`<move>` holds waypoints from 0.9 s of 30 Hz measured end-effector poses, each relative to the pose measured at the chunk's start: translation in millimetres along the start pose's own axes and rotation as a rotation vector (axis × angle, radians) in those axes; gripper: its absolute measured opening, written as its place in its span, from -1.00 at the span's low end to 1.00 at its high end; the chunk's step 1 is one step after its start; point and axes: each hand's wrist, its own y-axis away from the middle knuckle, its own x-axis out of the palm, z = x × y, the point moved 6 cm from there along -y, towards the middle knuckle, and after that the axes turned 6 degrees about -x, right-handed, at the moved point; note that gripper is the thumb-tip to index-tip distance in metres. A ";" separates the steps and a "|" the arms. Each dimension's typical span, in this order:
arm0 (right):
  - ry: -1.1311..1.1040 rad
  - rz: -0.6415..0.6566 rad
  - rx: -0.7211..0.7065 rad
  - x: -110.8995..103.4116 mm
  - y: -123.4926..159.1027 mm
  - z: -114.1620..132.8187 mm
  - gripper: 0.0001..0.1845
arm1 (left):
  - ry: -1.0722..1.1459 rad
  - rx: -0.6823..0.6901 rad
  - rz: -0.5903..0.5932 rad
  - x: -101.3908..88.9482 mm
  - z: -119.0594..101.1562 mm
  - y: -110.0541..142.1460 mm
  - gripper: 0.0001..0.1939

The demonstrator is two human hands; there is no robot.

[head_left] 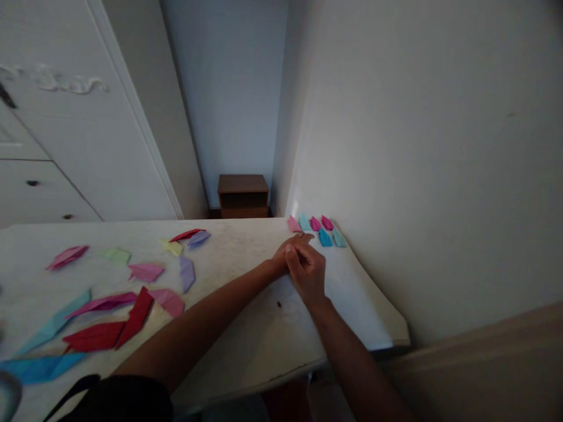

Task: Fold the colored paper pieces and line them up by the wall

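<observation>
My left hand (284,252) reaches across the table (237,269) to its far right part. Its visible fingertips are stretched out beside the small folded papers. My right hand (309,269) overlaps it from the right, fingers curled in and thumb pressed against them; whatever it holds, if anything, is hidden. Just past the hands lie a pink folded paper (293,224), a pale teal folded paper (304,221) and two magenta ones (326,223). A blue folded paper (325,237) and another pale teal one (338,237) sit closer to me.
Larger folded papers in red (94,336), pink (146,272), lilac (187,274), blue (41,368) and green spread over the table's left side. A wall (396,176) borders the right. Beyond stand a white cabinet (88,135) and a brown stand (243,184). A dark speck (278,305) marks the tabletop.
</observation>
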 end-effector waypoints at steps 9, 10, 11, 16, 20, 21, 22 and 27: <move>0.053 0.064 0.032 3.0 6.0 -1.3 -0.66 | -0.246 0.164 -0.002 -58.1 -0.5 114.1 -0.73; 0.071 0.081 0.030 4.7 6.9 -0.7 -0.66 | -0.248 0.153 -0.010 -65.0 0.7 128.6 -0.73; 0.089 0.097 0.025 6.7 7.9 0.2 -0.65 | -0.241 0.136 -0.013 -71.5 2.2 142.7 -0.74; 0.110 0.183 0.084 23.0 16.0 -4.8 -0.63 | -0.208 0.087 -0.053 -100.3 15.3 202.3 -0.75; 0.088 0.258 0.234 41.6 20.6 -21.5 -0.59 | -0.125 0.104 -0.042 -116.9 33.6 228.6 -0.77; 0.077 0.267 0.265 46.1 20.2 -25.0 -0.59 | -0.095 0.094 -0.049 -120.8 38.9 231.3 -0.77; 0.066 0.272 0.285 50.7 19.0 -27.2 -0.58 | -0.072 0.080 -0.063 -124.6 43.9 232.6 -0.77; 0.037 0.368 0.240 89.0 4.4 -14.9 -0.58 | -0.182 0.113 -0.085 -129.8 48.4 231.9 -0.75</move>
